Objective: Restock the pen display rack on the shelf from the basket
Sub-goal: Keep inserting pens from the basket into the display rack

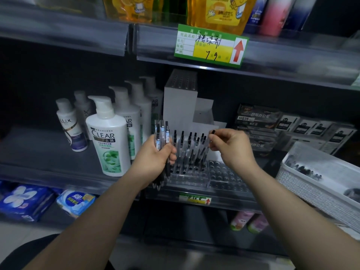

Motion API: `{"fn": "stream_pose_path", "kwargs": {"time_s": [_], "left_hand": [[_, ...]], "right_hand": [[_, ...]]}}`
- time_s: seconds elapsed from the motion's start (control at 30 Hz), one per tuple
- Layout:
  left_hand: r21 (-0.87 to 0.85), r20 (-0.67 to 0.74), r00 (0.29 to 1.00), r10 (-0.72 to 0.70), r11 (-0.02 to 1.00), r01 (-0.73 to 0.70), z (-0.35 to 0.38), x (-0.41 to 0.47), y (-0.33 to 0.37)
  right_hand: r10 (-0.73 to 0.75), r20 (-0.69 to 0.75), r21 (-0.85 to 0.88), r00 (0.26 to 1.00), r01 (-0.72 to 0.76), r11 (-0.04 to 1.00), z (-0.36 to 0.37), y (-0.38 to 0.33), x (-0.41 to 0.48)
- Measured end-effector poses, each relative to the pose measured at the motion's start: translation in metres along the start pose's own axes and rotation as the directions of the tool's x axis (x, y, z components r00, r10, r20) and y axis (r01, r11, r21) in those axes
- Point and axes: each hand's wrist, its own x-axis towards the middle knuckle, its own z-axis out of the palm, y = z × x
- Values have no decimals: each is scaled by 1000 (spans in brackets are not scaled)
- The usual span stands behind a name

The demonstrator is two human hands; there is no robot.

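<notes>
A clear pen display rack (220,177) with rows of round holes stands on the middle shelf. Several black pens (191,151) stand upright in its left part; the holes on its right part show no pens. My left hand (155,158) grips a bundle of black pens (162,137) just left of the rack, their tips pointing down. My right hand (230,148) pinches a single pen (212,132) by its top, above the standing pens. A white plastic basket (303,184) with several pens inside sits on the shelf edge at the right.
White shampoo pump bottles (108,137) crowd the shelf left of the rack. A tall white display block (180,103) stands behind the rack. Black stationery boxes (259,121) are stacked at the back right. A green and yellow price tag (211,46) hangs from the shelf above.
</notes>
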Motion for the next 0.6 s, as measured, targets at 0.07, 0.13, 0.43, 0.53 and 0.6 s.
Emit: {"fn": "stream_pose_path", "kwargs": {"time_s": [0.07, 0.13, 0.43, 0.53, 0.6], "left_hand": [[0, 16, 999, -30, 1000, 30, 1, 0, -1], [18, 13, 1000, -28, 999, 28, 0, 1, -2], [-78, -25, 1000, 7, 997, -9, 2, 2, 0], [-158, -23, 1000, -13, 987, 9, 1, 2, -1], [-164, -17, 1000, -21, 986, 18, 1, 1, -2]], "right_hand": [[-8, 19, -39, 1000, 9, 999, 5, 3, -1], [-30, 56, -95, 998, 35, 995, 11, 5, -3], [-135, 134, -280, 982, 168, 945, 31, 5, -3], [-105, 127, -288, 986, 138, 948, 32, 7, 0], [-89, 113, -285, 990, 118, 951, 32, 8, 1]]}}
